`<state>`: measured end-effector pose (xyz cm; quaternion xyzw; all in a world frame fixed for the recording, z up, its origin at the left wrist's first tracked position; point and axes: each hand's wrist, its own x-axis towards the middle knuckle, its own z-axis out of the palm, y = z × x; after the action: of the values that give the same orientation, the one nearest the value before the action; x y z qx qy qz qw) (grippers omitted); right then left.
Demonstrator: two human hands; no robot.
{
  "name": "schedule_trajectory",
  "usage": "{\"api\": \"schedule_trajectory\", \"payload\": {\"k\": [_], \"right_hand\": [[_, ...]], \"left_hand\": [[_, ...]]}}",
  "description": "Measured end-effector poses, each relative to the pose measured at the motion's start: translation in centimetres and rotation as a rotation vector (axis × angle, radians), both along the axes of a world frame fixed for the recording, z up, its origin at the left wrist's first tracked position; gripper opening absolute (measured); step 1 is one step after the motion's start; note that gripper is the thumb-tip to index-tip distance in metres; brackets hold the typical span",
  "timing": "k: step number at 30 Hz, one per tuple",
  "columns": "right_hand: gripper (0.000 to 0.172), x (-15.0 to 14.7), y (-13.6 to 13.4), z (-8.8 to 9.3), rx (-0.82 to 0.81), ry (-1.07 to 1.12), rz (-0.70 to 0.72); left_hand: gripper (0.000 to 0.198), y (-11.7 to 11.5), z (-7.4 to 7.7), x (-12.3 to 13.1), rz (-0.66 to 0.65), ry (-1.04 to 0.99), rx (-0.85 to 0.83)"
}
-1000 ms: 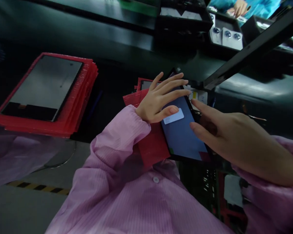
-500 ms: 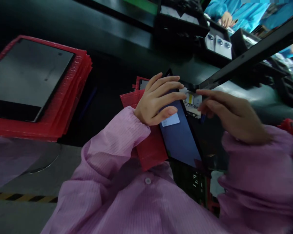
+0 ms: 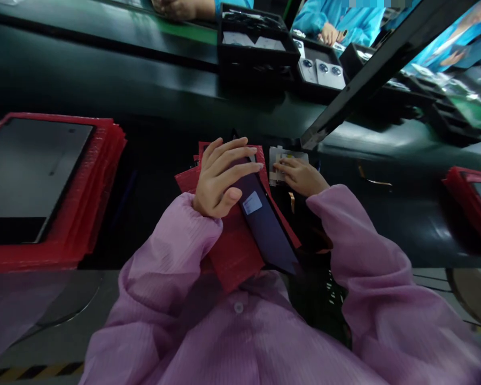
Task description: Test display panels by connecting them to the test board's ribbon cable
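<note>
My left hand [image 3: 218, 176] grips a dark screen panel [image 3: 266, 227] by its upper end, fingers wrapped over the edge, thumb near a small white label [image 3: 251, 203] on its face. The panel lies tilted on a red bubble-wrap sleeve [image 3: 234, 256] close to my chest. My right hand [image 3: 300, 176] reaches past the panel to a small white sheet of labels [image 3: 278, 156] on the dark bench, its fingertips curled down onto it. Both arms wear pink sleeves.
A stack of red sleeves with a grey panel on top [image 3: 36, 182] lies at the left; another red sleeve [image 3: 471, 200] at the right edge. Black trays [image 3: 256, 53] with white camera parts [image 3: 324, 72] stand behind. A black bar [image 3: 369, 69] slants overhead. People in blue work beyond.
My right hand left the panel's face and moved up to the sheet of labels. The view drew back and tilted up; my left hand kept its hold on the panel.
</note>
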<state>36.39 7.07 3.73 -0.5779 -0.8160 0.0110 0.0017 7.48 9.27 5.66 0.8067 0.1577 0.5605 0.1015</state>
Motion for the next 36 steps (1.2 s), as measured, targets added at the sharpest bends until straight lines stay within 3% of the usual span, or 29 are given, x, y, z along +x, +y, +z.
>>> {"api": "schedule_trajectory", "payload": {"k": [7,9,11,13,15,17,18,19,21,22,25,27,28,30,33,36], "right_hand": [[0.039,-0.6,0.5,-0.2,0.032,0.012,-0.009],[0.038,-0.3,0.7,0.6,0.053,0.061,-0.010],[0.038,0.0,-0.2,2.6,0.108,0.131,-0.023],[0.040,-0.2,-3.1,5.5,0.205,0.225,-0.063],[0.034,-1.0,-7.9,8.3,0.317,0.346,-0.118],[0.023,-2.7,-13.7,9.9,0.395,0.709,-0.209],[0.025,-3.8,-16.4,10.1,0.360,0.829,-0.160],[0.026,-4.9,-18.8,9.8,0.340,0.880,-0.080],[0.029,-7.0,-22.1,7.8,0.039,0.972,0.154],[0.028,-7.9,-23.0,6.4,-0.029,1.061,0.178],[0.012,-9.9,-23.4,2.4,-0.070,1.261,-0.236],[0.013,-10.8,-22.8,0.7,-0.088,1.412,-0.517],[0.012,-11.2,-22.5,0.2,-0.104,1.506,-0.592],[0.010,-11.8,-21.9,-0.3,-0.150,1.682,-0.682],[0.014,-12.8,-21.4,-0.1,-0.177,1.813,-0.669],[0.020,-13.9,-21.3,0.2,-0.153,1.923,-0.657]], "left_hand": [[0.062,0.1,-0.4,0.0,0.038,0.031,-0.008],[0.062,0.2,-0.5,0.0,0.049,0.034,0.005],[0.060,0.3,-0.6,0.1,0.044,0.020,0.020],[0.058,0.4,-0.7,0.1,0.039,0.002,0.036],[0.057,0.4,-0.8,0.1,0.042,-0.015,0.047],[0.057,0.4,-0.7,0.2,0.041,-0.032,0.057],[0.057,0.3,-0.5,0.2,0.034,-0.033,0.061],[0.058,0.2,-0.3,0.3,0.028,-0.031,0.055],[0.060,-0.1,0.1,0.5,0.021,-0.013,0.027],[0.062,-0.3,0.3,0.6,0.027,0.007,0.006],[0.068,-0.6,0.7,0.7,0.099,0.086,-0.028],[0.070,-0.6,0.6,0.6,0.135,0.110,-0.021],[0.069,-0.5,0.5,0.5,0.133,0.101,-0.016],[0.064,-0.2,0.2,0.4,0.086,0.063,-0.006],[0.058,0.2,-0.1,0.3,0.006,0.017,0.028],[0.058,0.3,-0.1,0.3,0.029,0.013,0.045]]}}
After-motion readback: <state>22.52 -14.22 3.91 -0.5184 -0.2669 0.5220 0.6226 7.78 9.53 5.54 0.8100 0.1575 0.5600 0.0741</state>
